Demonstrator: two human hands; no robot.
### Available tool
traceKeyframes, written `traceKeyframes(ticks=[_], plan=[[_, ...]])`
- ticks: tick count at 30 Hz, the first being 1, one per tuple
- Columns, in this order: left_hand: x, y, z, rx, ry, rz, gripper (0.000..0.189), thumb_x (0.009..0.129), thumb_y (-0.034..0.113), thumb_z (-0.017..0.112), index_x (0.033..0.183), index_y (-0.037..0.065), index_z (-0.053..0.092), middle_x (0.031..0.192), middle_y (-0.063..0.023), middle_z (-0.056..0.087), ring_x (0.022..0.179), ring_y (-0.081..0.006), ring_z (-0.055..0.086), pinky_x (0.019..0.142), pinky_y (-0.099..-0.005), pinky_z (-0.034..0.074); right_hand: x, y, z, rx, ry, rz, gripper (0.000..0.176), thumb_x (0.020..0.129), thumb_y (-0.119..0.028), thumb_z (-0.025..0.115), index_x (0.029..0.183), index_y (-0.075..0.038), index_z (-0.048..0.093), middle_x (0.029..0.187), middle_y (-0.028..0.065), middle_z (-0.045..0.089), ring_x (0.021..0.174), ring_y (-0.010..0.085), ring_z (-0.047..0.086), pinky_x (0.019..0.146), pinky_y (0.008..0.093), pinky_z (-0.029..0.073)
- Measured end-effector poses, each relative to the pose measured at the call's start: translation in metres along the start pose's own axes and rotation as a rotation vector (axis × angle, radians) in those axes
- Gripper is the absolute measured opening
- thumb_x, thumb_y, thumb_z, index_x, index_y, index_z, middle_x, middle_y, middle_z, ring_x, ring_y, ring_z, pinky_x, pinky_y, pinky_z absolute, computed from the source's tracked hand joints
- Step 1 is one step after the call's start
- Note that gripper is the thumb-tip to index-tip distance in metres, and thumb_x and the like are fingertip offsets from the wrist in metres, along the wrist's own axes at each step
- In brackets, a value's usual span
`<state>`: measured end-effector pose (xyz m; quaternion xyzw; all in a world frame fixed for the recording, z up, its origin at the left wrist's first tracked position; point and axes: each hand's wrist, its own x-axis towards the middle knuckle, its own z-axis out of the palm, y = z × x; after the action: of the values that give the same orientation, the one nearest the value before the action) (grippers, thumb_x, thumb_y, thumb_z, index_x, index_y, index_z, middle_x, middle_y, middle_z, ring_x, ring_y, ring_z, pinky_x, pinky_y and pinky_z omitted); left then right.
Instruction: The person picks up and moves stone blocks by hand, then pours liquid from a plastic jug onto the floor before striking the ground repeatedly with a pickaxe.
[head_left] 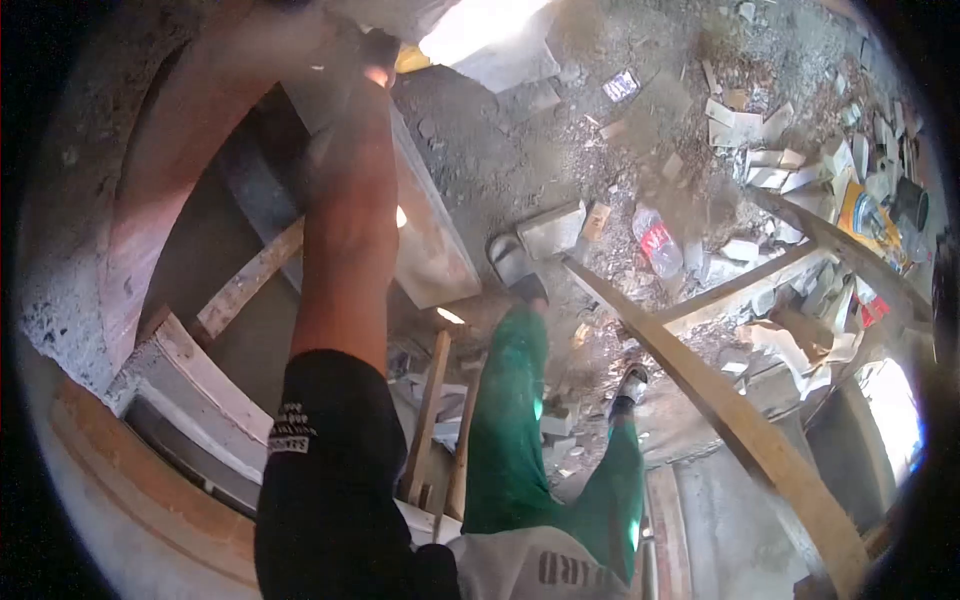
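Note:
My left arm, in a black sleeve, stretches up the view from the bottom. At its far end my left hand (376, 58) is dark and partly in shadow by the top edge, with its fingers hidden. Right beside it shows a small yellow thing (411, 59), next to a very bright patch of light. I cannot tell whether the hand holds it. Close to the hand, on the left, runs a rough, reddish-brown curved surface (205, 110). My right hand is out of view.
Below my green-trousered legs, rubble covers the ground. A plastic bottle (656, 240) with a red label lies there, near a yellow bag (868, 225). A long wooden beam (715, 400) crosses on the right, and a flat board (430, 235) leans beside my arm.

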<state>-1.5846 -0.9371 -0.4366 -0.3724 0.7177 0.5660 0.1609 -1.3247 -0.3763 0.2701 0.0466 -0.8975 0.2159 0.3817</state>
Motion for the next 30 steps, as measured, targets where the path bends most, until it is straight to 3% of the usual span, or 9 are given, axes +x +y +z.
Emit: traceKeyframes(ticks=[1, 4, 7, 9, 14, 19, 24, 27, 30], plan=[[-0.005, -0.006, 0.0, 0.027, -0.009, 0.009, 0.036, 0.088, 0.042, 0.063, 0.095, 0.007, 0.07, 0.084, -0.0123, 0.067, 0.082, -0.0247, 0.063, 0.075, -0.042, 0.05, -0.006, 0.002, 0.012, -0.336, -0.143, -0.334, 0.053, 0.082, -0.023, 0.078, 0.126, -0.004, 0.056, 0.106, 0.0201, 0.067, 0.085, 0.0318, 0.07, 0.07, 0.0457, 0.059], [-0.04, -0.039, 0.002, 0.138, -0.063, 0.045, 0.037, 0.09, 0.043, 0.061, 0.098, 0.008, 0.07, 0.088, -0.0151, 0.069, 0.087, -0.0277, 0.065, 0.077, -0.0429, 0.05, -0.011, -0.032, 0.044, 0.505, 0.194, 0.387, 0.068, 0.069, -0.01, 0.089, 0.126, -0.001, 0.054, 0.107, 0.0188, 0.067, 0.084, 0.0306, 0.069, 0.07, 0.0444, 0.06], [-0.109, -0.098, -0.002, 0.278, -0.154, 0.046, 0.039, 0.091, 0.044, 0.059, 0.1, 0.008, 0.07, 0.092, -0.0178, 0.07, 0.092, -0.0306, 0.068, 0.08, -0.0439, 0.051, -0.011, 0.004, 0.0, -0.52, -0.073, -0.54, 0.073, 0.064, -0.011, 0.092, 0.126, -0.001, 0.054, 0.105, 0.0161, 0.067, 0.084, 0.0281, 0.069, 0.069, 0.0446, 0.06], [-0.178, -0.155, -0.004, 0.388, -0.258, 0.015, 0.04, 0.092, 0.044, 0.057, 0.102, 0.008, 0.07, 0.095, -0.0196, 0.071, 0.096, -0.0326, 0.069, 0.082, -0.0445, 0.051, -0.005, 0.001, -0.033, -1.03, -0.068, -0.676, 0.08, 0.058, -0.009, 0.095, 0.125, 0.0, 0.053, 0.105, 0.0153, 0.066, 0.084, 0.026, 0.069, 0.069, 0.0453, 0.06], [-0.451, -0.271, -0.039, 0.8, -0.45, 0.061, 0.058, 0.093, 0.055, 0.052, 0.118, 0.004, 0.064, 0.116, -0.0286, 0.066, 0.106, -0.0405, 0.066, 0.091, -0.0519, 0.05, -0.032, 0.008, -0.019, -0.559, 0.093, -0.238, 0.068, 0.068, -0.019, 0.091, 0.124, -0.002, 0.056, 0.106, 0.0158, 0.065, 0.088, 0.0251, 0.068, 0.074, 0.0473, 0.057], [-0.669, -0.201, -0.066, 0.484, -0.689, -0.662, 0.102, 0.087, 0.081, 0.04, 0.147, -0.002, 0.042, 0.152, -0.0235, 0.04, 0.143, -0.0352, 0.037, 0.121, -0.0405, 0.022, -0.046, 0.025, -0.029, -0.246, 0.112, 0.017, 0.059, 0.073, -0.018, 0.087, 0.121, 0.001, 0.058, 0.11, 0.0165, 0.065, 0.092, 0.0248, 0.067, 0.08, 0.0424, 0.056], [-0.776, -0.259, -0.05, 0.345, -0.706, -0.341, 0.085, 0.093, 0.072, 0.039, 0.134, 0.0, 0.059, 0.144, -0.0228, 0.052, 0.136, -0.0386, 0.047, 0.117, -0.0423, 0.03, -0.044, 0.029, -0.022, 0.162, 0.177, 0.277, 0.051, 0.078, -0.017, 0.082, 0.119, 0.004, 0.061, 0.113, 0.0172, 0.066, 0.097, 0.0244, 0.066, 0.085, 0.0374, 0.055], [-0.806, -0.192, -0.069, 0.924, -0.82, -0.324, 0.067, 0.093, 0.063, 0.047, 0.12, 0.006, 0.07, 0.13, -0.0196, 0.065, 0.119, -0.033, 0.062, 0.102, -0.0462, 0.046, -0.03, 0.013, -0.013, 0.451, 0.222, 0.427, 0.047, 0.08, -0.017, 0.08, 0.117, 0.006, 0.062, 0.115, 0.0176, 0.066, 0.1, 0.0242, 0.065, 0.088, 0.0344, 0.055], [-0.863, -0.07, -0.07, 0.62, -0.764, -0.101, 0.063, 0.094, 0.054, 0.058, 0.126, 0.0, 0.064, 0.106, -0.0136, 0.074, 0.101, -0.0246, 0.069, 0.095, -0.0394, 0.05, -0.009, -0.049, -0.024, 0.649, 0.219, 0.485, 0.047, 0.083, -0.013, 0.076, 0.123, 0.004, 0.058, 0.117, 0.0171, 0.066, 0.104, 0.0258, 0.065, 0.091, 0.0342, 0.053]])
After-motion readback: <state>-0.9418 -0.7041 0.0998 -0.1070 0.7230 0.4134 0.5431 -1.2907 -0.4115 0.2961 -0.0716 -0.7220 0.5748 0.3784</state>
